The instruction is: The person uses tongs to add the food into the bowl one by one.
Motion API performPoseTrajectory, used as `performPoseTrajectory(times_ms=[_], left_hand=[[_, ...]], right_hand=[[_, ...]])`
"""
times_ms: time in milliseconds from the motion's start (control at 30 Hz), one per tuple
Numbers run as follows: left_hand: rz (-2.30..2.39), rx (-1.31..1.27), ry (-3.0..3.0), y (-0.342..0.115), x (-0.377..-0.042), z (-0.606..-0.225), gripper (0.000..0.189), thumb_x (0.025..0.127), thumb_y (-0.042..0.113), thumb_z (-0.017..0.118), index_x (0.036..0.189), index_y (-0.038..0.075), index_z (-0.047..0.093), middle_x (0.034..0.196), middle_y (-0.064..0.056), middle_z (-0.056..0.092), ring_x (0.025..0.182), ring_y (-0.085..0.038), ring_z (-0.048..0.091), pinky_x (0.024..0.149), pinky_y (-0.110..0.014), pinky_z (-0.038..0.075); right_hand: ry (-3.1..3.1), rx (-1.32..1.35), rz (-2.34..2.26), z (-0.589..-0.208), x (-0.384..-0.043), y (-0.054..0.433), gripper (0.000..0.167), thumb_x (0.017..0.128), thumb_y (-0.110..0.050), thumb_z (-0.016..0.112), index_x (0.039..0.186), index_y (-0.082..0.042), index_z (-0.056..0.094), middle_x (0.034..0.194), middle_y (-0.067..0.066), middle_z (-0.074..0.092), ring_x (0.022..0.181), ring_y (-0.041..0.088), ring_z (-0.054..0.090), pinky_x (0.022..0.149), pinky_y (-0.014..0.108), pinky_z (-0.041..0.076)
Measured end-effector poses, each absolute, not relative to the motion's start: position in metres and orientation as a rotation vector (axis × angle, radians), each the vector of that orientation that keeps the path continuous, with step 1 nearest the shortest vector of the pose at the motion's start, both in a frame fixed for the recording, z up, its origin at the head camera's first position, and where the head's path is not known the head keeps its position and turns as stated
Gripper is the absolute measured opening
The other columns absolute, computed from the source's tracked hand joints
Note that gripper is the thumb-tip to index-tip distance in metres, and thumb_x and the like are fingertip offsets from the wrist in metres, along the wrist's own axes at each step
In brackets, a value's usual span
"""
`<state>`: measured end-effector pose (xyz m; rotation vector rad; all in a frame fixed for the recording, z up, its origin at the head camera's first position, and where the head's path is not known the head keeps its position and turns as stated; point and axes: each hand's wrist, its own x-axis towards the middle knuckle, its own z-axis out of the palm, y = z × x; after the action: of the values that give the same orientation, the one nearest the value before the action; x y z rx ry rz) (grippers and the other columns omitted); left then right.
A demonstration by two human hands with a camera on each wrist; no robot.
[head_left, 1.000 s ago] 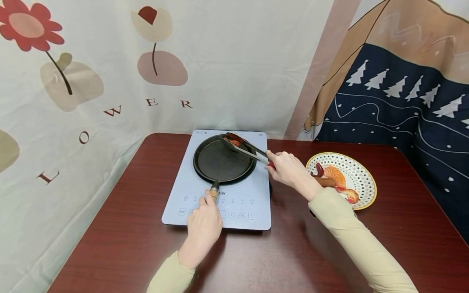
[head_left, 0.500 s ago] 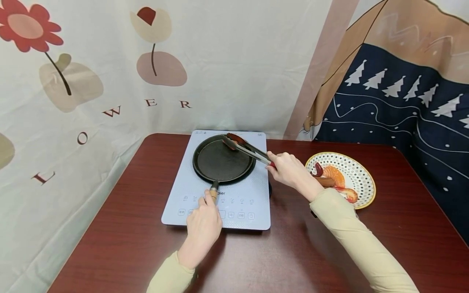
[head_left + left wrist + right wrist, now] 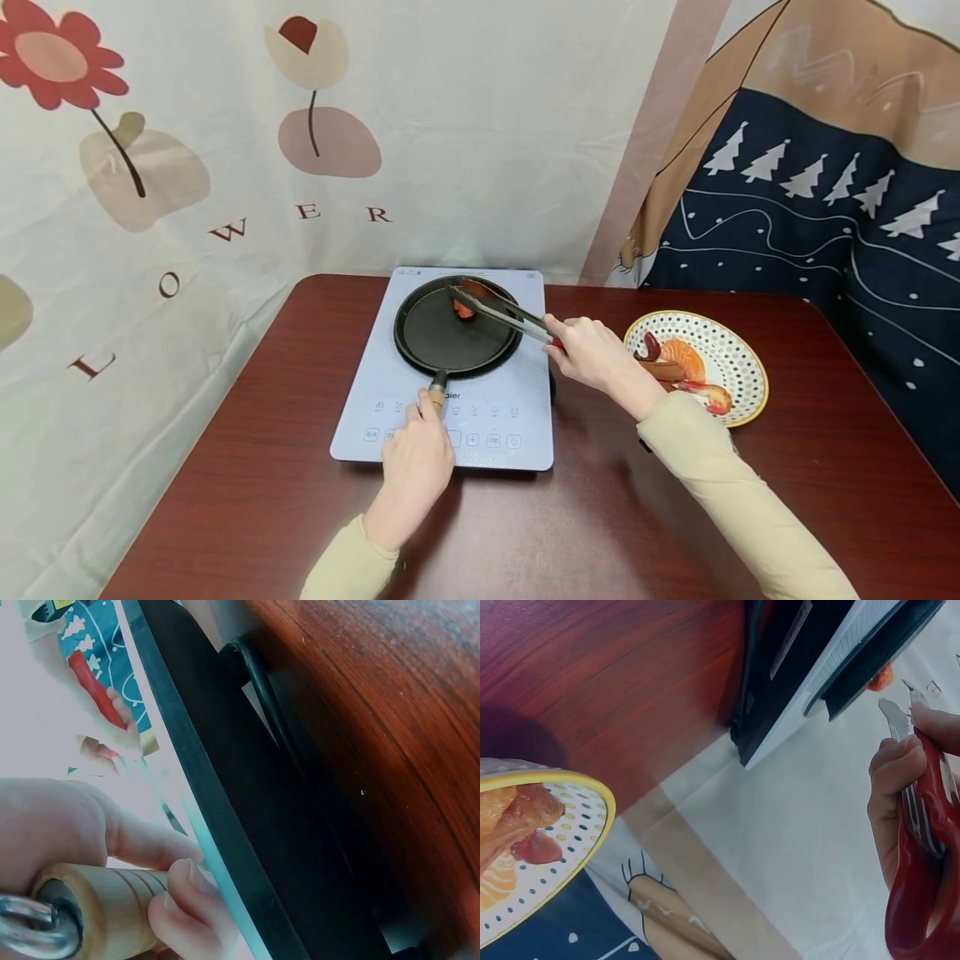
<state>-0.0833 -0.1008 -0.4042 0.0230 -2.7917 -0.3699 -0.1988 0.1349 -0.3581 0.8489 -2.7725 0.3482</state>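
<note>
My left hand (image 3: 417,454) grips the wooden handle (image 3: 120,907) of a flat black frying pan (image 3: 442,333), its fingers curled round it. The pan sits on a white induction cooktop (image 3: 495,454). My right hand (image 3: 592,354) holds tongs (image 3: 513,317) with red handles (image 3: 922,900), reaching over the pan from the right. At the tongs' tips, in the far part of the pan, shows an orange-red piece of food (image 3: 463,309). The tips partly cover it, and I cannot tell whether they pinch it. In the right wrist view this food (image 3: 881,677) shows just above the pan's rim.
To the right on the dark red table (image 3: 600,517) stands a dotted plate (image 3: 738,367) with a yellow rim. It bears an orange striped slice (image 3: 686,360), a brown piece (image 3: 663,372), a shrimp-like piece (image 3: 716,398) and a dark red curved piece (image 3: 652,346). Printed cloth (image 3: 487,125) hangs behind.
The tongs' tips have shifted slightly left and nearer over the pan. The orange-red food, mostly hidden half a second ago, now shows below them. My left hand and the pan stay put.
</note>
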Motion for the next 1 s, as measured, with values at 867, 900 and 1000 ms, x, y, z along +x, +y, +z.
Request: performPoseTrajectory(times_ms=[867, 900, 1000], left_hand=[[-0.361, 0.015, -2.785, -0.101, -0.084, -0.405, 0.051, 0.083, 0.009, 0.063, 0.126, -0.012, 0.047, 0.087, -0.023, 0.059, 0.048, -0.033, 0.055, 0.039, -0.041, 0.042], [-0.360, 0.016, -2.785, -0.101, -0.084, -0.405, 0.051, 0.083, 0.009, 0.064, 0.126, -0.012, 0.047, 0.087, -0.023, 0.059, 0.048, -0.033, 0.056, 0.039, -0.041, 0.042], [-0.364, 0.010, -2.784, -0.101, -0.085, -0.406, 0.051, 0.083, 0.009, 0.064, 0.126, -0.012, 0.047, 0.086, -0.023, 0.059, 0.048, -0.033, 0.056, 0.039, -0.041, 0.042]], right_hand=[[-2.744, 0.591, 0.315, -0.357, -0.149, 0.259, 0.032, 0.080, -0.013, 0.072, 0.108, -0.001, 0.063, 0.064, 0.006, 0.059, 0.055, 0.018, 0.050, 0.052, 0.035, 0.042], [-2.735, 0.592, 0.298, -0.357, -0.147, 0.263, 0.033, 0.079, -0.013, 0.073, 0.108, 0.000, 0.064, 0.061, 0.004, 0.055, 0.053, 0.017, 0.047, 0.051, 0.032, 0.038], [-2.738, 0.551, 0.248, -0.356, -0.139, 0.276, 0.041, 0.076, -0.016, 0.076, 0.111, 0.002, 0.063, 0.062, 0.007, 0.057, 0.053, 0.016, 0.045, 0.049, 0.031, 0.036]])
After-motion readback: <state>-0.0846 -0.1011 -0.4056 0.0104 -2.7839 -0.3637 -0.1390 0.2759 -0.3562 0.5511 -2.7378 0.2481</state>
